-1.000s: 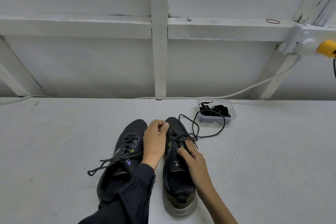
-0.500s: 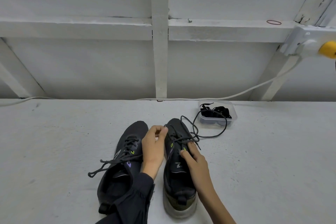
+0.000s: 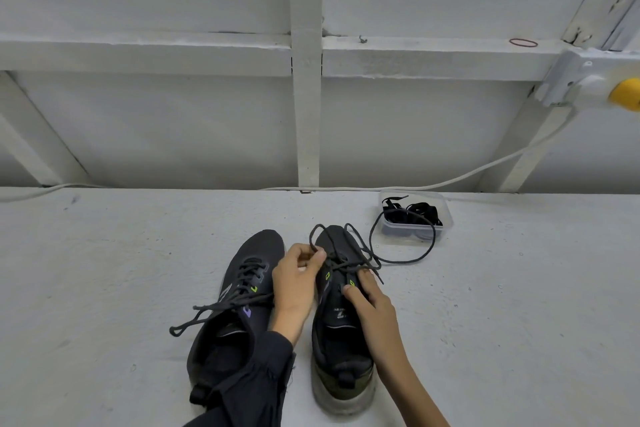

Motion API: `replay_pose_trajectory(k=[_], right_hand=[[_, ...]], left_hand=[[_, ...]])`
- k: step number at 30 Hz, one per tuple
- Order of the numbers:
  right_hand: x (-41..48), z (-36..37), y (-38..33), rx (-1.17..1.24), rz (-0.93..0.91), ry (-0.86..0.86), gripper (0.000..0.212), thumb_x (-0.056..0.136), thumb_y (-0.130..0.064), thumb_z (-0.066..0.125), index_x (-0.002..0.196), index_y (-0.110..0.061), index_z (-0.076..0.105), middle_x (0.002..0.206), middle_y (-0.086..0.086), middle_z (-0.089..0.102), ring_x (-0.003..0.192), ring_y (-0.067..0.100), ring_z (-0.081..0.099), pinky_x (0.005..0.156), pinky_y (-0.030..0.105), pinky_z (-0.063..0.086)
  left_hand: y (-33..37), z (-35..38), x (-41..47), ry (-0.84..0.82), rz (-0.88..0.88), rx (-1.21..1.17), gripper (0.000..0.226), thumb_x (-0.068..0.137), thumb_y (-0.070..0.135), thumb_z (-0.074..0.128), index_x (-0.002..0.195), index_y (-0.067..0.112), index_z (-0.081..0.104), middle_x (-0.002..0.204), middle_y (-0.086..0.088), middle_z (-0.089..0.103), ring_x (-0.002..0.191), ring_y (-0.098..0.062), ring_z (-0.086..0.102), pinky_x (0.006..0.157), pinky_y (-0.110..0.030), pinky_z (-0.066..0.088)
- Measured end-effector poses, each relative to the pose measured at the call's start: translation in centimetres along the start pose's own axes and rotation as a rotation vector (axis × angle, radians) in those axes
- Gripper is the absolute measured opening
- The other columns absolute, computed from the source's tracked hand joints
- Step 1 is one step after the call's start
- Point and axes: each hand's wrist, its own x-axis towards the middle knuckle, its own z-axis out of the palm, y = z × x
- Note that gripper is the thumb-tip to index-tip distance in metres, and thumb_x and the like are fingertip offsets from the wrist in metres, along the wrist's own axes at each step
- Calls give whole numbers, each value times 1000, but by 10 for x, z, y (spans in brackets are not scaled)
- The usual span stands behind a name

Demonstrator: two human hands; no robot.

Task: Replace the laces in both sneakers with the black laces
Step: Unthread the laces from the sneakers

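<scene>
Two hands on the right-hand sneaker: left hand pinches the old lace, right hand grips the upper; advise drawing each crossing out singly.

Two dark sneakers lie side by side, toes pointing away, on the white tabletop. The left grip pinches the dark grey lace at the upper eyelets of the right sneaker, while the right grip holds that shoe's upper, thumb on the tongue. One loose end of this lace loops across to the front of a clear plastic tub holding black laces; the left sneaker is laced, its ends trailing left.
</scene>
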Motion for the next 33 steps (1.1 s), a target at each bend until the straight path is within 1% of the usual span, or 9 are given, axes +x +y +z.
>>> replay_pose_trajectory(k=[7,11,13,16,21,25,29,31,33], right_hand=[[-2,1,0,30,29,-7,69,72,-57,56,132,-24,56,138,-2,56,131,20,49,112,45,38],[-2,0,-4,19,-1,-12,31,91,-29,60,121,-34,62,120,-16,64,114,5,58,97,27,46],[-1,-2,-3,3,13,-7,30,94,-18,58,118,-36,63,116,-18,65,109,1,59,92,23,46],[-3,0,-4,3,27,-4,31,90,-33,60,120,-33,62,120,-14,64,114,5,58,99,32,46],[-1,2,-2,31,17,-1,70,72,-58,56,130,-20,57,135,-4,57,127,17,51,111,44,38],[0,1,1,23,14,-2,65,74,-55,57,127,-17,58,130,-1,60,124,19,53,108,41,41],[-1,-2,-2,29,16,-18,22,91,-28,60,113,-32,65,111,-16,66,106,3,61,89,23,47],[-1,-2,-2,24,27,-9,23,91,-29,60,113,-29,65,112,-12,66,107,7,61,88,23,47],[-1,0,0,28,21,-1,45,80,-46,60,117,-20,62,124,-2,63,118,17,56,100,34,45]], left_hand=[[18,-3,4,118,50,-163,6,88,18,69,89,20,64,87,5,66,74,3,57,73,-11,45],[-8,7,-8,0,-93,-105,21,80,18,78,95,10,65,82,0,64,69,-8,56,67,-12,47],[-15,10,-11,-25,-111,-59,12,82,15,76,87,10,66,77,1,65,67,-8,56,65,-15,46],[-8,5,-5,13,-48,-25,9,85,11,72,78,13,67,75,4,68,68,-6,59,67,-14,45],[27,-6,6,182,126,-171,11,89,15,68,79,20,64,79,8,66,68,5,56,67,-10,44],[14,0,3,117,36,-184,7,87,22,71,87,17,66,83,5,67,72,1,58,70,-12,45],[-17,11,-9,6,-83,-91,9,84,15,74,82,16,65,77,1,67,70,-11,59,67,-16,46],[-19,10,-6,19,-70,-40,15,86,12,71,74,18,64,75,2,67,71,-12,60,67,-15,46],[-9,6,-1,78,-19,-54,13,87,11,70,76,15,64,76,2,67,69,-3,58,67,-14,44]])
